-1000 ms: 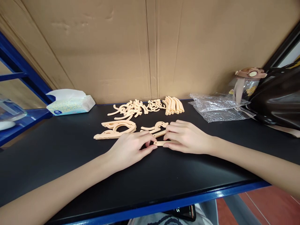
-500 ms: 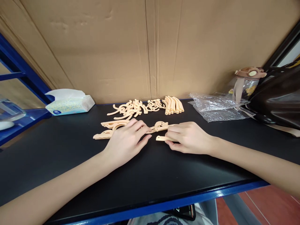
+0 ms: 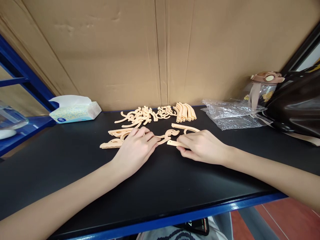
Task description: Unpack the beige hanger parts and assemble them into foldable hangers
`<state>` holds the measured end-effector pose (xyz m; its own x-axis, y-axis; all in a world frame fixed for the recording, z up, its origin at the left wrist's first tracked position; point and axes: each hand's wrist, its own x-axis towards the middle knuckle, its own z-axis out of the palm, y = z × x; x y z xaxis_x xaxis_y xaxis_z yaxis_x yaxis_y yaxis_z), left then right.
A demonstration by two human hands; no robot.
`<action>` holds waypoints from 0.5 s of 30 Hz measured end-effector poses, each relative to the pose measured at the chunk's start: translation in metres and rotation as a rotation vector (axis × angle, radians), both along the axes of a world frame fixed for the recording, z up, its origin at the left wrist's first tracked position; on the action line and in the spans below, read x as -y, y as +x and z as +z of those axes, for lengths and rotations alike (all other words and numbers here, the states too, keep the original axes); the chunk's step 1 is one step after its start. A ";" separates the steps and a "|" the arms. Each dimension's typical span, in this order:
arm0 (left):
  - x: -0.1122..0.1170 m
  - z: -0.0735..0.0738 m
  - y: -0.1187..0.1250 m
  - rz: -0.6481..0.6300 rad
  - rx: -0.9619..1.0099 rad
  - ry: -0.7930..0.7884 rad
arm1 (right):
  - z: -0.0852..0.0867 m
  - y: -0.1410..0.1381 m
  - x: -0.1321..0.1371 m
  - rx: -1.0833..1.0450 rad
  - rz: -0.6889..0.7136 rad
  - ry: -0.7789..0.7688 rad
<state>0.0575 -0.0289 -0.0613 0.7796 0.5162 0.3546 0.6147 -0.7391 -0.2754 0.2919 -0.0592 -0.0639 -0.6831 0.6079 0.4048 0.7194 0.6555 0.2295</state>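
Observation:
In the head view my left hand (image 3: 136, 145) rests low over the table, its fingers closed on a beige plastic hanger hook (image 3: 168, 135) that points right. Part of that piece is hidden under the fingers. My right hand (image 3: 200, 146) grips a pair of beige hanger arms, the near arm (image 3: 172, 143) between thumb and fingers and the far arm (image 3: 185, 126) slanting out beyond the knuckles. A small gap separates the hook's curved end from the arms. Left of my left hand lie put-together folding hangers (image 3: 110, 144), partly covered by it.
Behind my hands are a heap of loose hook pieces (image 3: 140, 115), small curved pieces (image 3: 166, 111) and a stack of hanger arms (image 3: 185, 111). A tissue pack (image 3: 75, 110) stands left. Clear plastic bags (image 3: 232, 115), a bottle (image 3: 266, 86) and a dark bag (image 3: 297, 100) are right.
The hook and the arms, lying together before, are now apart. The far arm has swung up and away from the near one, baring the hook's curl. My left thumb has closed in against the fingers.

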 end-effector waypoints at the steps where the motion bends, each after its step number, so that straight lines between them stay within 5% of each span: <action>1: 0.000 0.000 0.000 -0.004 0.001 -0.002 | 0.000 0.000 0.000 -0.007 0.003 -0.004; 15: 0.007 0.000 0.000 -0.050 0.033 0.030 | -0.002 0.001 -0.003 -0.145 -0.009 -0.051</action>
